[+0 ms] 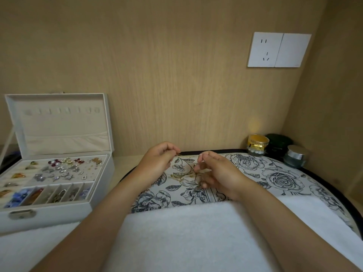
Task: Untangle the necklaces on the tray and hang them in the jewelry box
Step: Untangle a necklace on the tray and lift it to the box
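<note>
So my left hand [159, 160] and right hand [219, 173] pinch the thin necklace [194, 170] apart above the tray [279, 179] to loosen its knot, jewelry box [49, 214] open at 9 o'clock.

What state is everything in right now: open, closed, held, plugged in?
White rectangular jewelry box: lid open, its hooks bare.
Thin gold necklace chain: held up between both hands over the floral-print tray.
Left hand: pinches the chain.
Right hand: pinches the chain.
White wall socket: nothing plugged in.
Gold-lidded jar: closed.
Silver-lidded glass jar: closed.
</note>
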Action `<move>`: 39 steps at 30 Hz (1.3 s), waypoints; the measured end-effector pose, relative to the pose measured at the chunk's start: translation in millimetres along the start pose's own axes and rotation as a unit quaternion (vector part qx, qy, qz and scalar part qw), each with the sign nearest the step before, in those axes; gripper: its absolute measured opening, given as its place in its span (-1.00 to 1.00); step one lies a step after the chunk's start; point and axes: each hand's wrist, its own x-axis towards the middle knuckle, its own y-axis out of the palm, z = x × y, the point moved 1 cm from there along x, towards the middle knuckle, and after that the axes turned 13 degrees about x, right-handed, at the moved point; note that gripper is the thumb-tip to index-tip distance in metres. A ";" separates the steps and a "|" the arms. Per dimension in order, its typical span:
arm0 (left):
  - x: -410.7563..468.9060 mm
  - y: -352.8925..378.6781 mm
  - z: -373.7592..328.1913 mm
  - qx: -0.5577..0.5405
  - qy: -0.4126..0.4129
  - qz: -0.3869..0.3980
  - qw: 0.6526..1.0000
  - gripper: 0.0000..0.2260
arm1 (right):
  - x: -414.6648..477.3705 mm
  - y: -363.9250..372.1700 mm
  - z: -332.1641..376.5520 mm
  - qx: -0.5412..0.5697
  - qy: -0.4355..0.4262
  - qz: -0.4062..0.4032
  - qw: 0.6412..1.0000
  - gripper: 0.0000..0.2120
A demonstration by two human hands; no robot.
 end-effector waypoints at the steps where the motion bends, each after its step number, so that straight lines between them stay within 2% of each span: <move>1: -0.3 -0.7 1.0 0.027 0.007 0.002 1.000 -0.83 | 1.0 -2.0 0.1 -0.036 -0.010 -0.016 0.999 -0.74; 6: -0.5 -4.8 7.7 0.137 0.035 0.032 0.989 -0.76 | -1.4 -4.1 4.2 -0.199 -0.061 -0.060 0.976 -0.72; 10: -0.9 -8.4 12.4 0.226 0.049 0.044 0.972 -0.89 | -5.6 -1.7 7.0 -0.197 -0.091 -0.058 0.974 -0.73; 13: -2.2 -9.6 11.4 0.283 0.048 0.046 0.957 -0.87 | -3.2 -3.9 4.6 -0.211 -0.106 -0.072 0.969 -0.73; 16: -2.6 -8.7 7.2 0.227 0.033 0.030 0.973 -0.84 | 2.4 -9.1 1.9 -0.235 -0.112 -0.096 0.961 -0.74; 20: -1.2 -2.8 3.2 0.013 -0.012 0.001 1.000 -0.73 | 4.6 -13.2 0.3 -0.247 -0.097 -0.086 0.960 -0.83; 23: 0.6 5.5 1.0 -0.127 -0.019 -0.008 0.992 -0.69 | 7.4 -14.3 -4.2 -0.264 -0.090 -0.059 0.959 -0.90; 26: 2.1 8.5 0.1 -0.202 -0.036 -0.023 0.978 -0.70 | 7.0 -15.6 -4.6 -0.299 -0.122 -0.046 0.945 -0.79; 29: 1.3 8.7 0.1 -0.208 -0.040 -0.016 0.977 -0.75 | 4.2 -17.9 -1.2 -0.339 -0.171 -0.010 0.925 -0.70; 31: 0.7 8.8 1.1 -0.203 -0.035 -0.002 0.978 -0.78 | 5.3 -18.6 -2.8 -0.330 -0.154 0.014 0.931 -0.66; 34: 0.5 8.2 1.0 -0.178 -0.033 0.032 0.983 -0.81 | 5.1 -16.6 -4.4 -0.356 -0.126 0.004 0.926 -0.78; 39: -2.5 7.6 -3.9 -0.089 -0.049 0.031 0.994 -0.74 | 0.4 -13.7 -0.6 -0.456 -0.089 0.007 0.886 -0.38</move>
